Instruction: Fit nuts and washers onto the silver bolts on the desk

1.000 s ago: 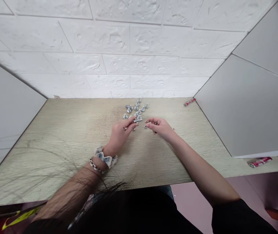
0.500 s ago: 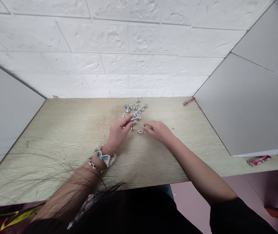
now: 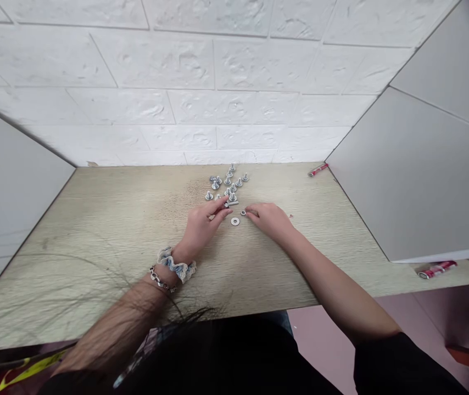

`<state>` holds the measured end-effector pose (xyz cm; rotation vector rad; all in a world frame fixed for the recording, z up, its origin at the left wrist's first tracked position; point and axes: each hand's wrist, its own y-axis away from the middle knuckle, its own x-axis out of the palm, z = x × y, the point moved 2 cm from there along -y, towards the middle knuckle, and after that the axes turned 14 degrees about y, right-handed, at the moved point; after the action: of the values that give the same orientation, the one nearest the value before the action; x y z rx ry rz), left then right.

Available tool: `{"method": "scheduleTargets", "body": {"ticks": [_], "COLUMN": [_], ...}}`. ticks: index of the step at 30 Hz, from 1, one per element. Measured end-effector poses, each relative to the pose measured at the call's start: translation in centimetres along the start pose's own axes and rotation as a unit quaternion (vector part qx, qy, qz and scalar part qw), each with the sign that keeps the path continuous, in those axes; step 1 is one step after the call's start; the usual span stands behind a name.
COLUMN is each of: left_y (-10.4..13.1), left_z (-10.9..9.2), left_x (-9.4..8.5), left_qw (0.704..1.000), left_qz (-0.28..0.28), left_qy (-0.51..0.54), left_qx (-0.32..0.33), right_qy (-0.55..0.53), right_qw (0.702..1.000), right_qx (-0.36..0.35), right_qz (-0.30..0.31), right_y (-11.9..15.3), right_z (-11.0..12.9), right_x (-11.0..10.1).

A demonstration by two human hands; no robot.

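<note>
My left hand (image 3: 204, 220) pinches a silver bolt (image 3: 233, 203) by its head end, with the shank pointing right. Across a small gap, my right hand (image 3: 268, 218) grips a small metal nut (image 3: 243, 213) between thumb and fingertips. A flat washer (image 3: 235, 221) lies on the wooden board just below and between the two hands. Beyond my left fingertips, several bolts fitted with washers (image 3: 228, 180) stand in a loose cluster, mostly with their shanks up. My left fingers partly hide the nearest of them.
A red battery (image 3: 318, 169) lies at the board's back right corner, and another red battery (image 3: 437, 270) near the front right edge. A white brick-pattern wall (image 3: 193, 109) closes off the back. Grey panels (image 3: 428, 181) flank both sides.
The bolt in my left hand has moved slightly right and down, its shank now more level. In my right fingertips the nut has turned and shows its hole more plainly.
</note>
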<state>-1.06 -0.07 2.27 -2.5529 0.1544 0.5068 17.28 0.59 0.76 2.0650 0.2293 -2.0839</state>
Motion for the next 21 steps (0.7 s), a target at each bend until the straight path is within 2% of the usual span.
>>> {"method": "scheduleTargets", "body": {"ticks": [7, 17, 21], "left_y": [0.1, 0.4, 0.6], "left_z": [-0.1, 0.6, 0.6], "left_x": [0.1, 0.8, 1.0], "left_qw": [0.999, 0.994, 0.992], "left_qz": [0.022, 0.075, 0.090], "left_qy": [-0.013, -0.015, -0.021], "left_qx": [0.024, 0.072, 0.080], "right_qy": [0.017, -0.003, -0.012], "right_qw": [0.998, 0.996, 0.996], "right_qx": [-0.052, -0.053, -0.067], "right_qz": [-0.019, -0.077, -0.066], "right_y": [-0.2, -0.9, -1.1], "right_z": [0.5, 1.6, 1.6], "right_x": [0.3, 1.2, 1.4]}}
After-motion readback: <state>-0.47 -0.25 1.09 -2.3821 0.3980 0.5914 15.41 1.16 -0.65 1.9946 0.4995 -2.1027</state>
